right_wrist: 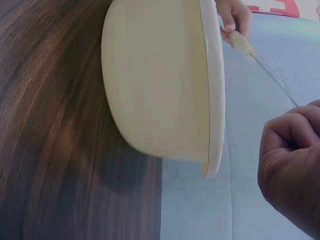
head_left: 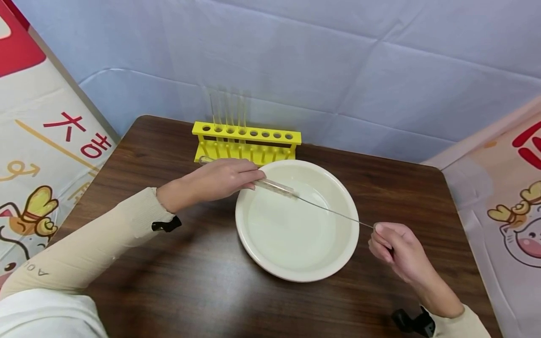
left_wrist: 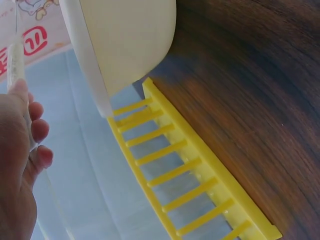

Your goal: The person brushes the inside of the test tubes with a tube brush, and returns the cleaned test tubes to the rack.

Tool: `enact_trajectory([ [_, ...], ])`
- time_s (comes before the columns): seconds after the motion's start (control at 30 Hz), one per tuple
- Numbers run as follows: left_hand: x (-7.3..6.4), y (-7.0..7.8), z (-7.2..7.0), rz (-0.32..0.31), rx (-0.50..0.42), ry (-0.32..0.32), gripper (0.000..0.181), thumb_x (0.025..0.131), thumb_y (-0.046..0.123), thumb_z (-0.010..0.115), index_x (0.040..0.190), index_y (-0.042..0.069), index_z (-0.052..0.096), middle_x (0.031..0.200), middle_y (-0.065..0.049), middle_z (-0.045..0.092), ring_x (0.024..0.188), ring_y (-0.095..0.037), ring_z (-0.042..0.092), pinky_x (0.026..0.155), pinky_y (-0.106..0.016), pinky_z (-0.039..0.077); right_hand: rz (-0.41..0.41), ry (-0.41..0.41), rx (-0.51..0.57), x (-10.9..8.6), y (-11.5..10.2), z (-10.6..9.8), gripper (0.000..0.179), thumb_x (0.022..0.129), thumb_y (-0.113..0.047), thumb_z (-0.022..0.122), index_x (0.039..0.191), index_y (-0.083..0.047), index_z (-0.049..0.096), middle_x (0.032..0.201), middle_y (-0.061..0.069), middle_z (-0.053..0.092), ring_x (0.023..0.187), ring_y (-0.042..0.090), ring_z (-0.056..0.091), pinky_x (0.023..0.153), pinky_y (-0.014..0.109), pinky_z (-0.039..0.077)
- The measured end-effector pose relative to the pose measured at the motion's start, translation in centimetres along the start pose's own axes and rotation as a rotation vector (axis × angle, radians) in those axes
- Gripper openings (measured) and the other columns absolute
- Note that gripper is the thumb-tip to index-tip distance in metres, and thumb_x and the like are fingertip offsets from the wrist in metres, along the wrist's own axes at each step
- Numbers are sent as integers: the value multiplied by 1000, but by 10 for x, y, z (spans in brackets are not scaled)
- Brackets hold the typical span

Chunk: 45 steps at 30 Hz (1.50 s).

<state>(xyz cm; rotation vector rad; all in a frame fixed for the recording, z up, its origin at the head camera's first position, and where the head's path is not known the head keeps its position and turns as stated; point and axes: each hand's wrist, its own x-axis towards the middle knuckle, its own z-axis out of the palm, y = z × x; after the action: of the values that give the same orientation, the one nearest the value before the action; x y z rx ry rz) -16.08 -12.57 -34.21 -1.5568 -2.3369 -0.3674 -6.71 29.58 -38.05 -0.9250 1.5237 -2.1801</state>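
My left hand grips a clear glass test tube over the left rim of a white basin that holds clear water. The tube's mouth points right, and its rounded end shows behind the hand. Pale bristles of a test tube brush sit inside the tube near its mouth. From there the brush's thin twisted wire runs across the basin to my right hand, whose curled fingers and thumb pinch its end beyond the right rim. In the right wrist view, the bristles show at the tube end.
Behind the basin stands a yellow test tube rack, with three clear test tubes upright in its left holes. The dark wooden table backs onto a pale blue cloth. Printed panels flank both sides.
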Motion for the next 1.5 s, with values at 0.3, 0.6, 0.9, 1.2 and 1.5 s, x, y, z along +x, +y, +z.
enact_trajectory([
  [0.3, -5, -2, -1, -10, 5, -14, 32, 95, 14, 73, 125, 3, 67, 116, -9, 69, 106, -24, 67, 89, -37, 56, -176, -36, -162, -12, 4, -14, 47, 95, 27, 12, 64, -4, 28, 53, 5, 30, 44, 12, 29, 44, 22, 26],
  [0.6, -16, -3, -2, -57, 10, -22, 32, 95, 15, 74, 124, 4, 69, 114, -9, 71, 105, -24, 67, 88, -37, 57, -93, 77, -625, -33, -5, -30, 45, 95, 28, 34, 72, -8, 51, 62, 0, 44, 49, 11, 39, 45, 23, 33],
  [0.9, -19, -2, -2, -50, -2, -21, 30, 95, 15, 74, 123, 4, 69, 112, -9, 71, 103, -23, 68, 86, -35, 58, -126, 228, -1172, -38, -11, -34, 32, 96, 13, 58, 83, -15, 67, 73, -9, 58, 61, 1, 48, 55, 17, 40],
  [1.2, -29, -9, -8, -147, 10, -54, 33, 94, 14, 75, 124, 3, 68, 113, -9, 69, 105, -24, 67, 87, -36, 57, -464, 352, -1371, -33, -13, -36, 52, 109, -32, 51, 73, 1, 67, 67, 10, 62, 57, 1, 46, 60, 14, 39],
  [1.5, -37, -15, -9, -138, -12, 6, 36, 92, 11, 77, 125, 1, 67, 109, -10, 68, 100, -25, 66, 84, -37, 58, -371, 318, -1414, -41, -13, -41, 49, 109, -33, 49, 74, -5, 68, 67, 0, 59, 57, -4, 42, 56, 17, 39],
])
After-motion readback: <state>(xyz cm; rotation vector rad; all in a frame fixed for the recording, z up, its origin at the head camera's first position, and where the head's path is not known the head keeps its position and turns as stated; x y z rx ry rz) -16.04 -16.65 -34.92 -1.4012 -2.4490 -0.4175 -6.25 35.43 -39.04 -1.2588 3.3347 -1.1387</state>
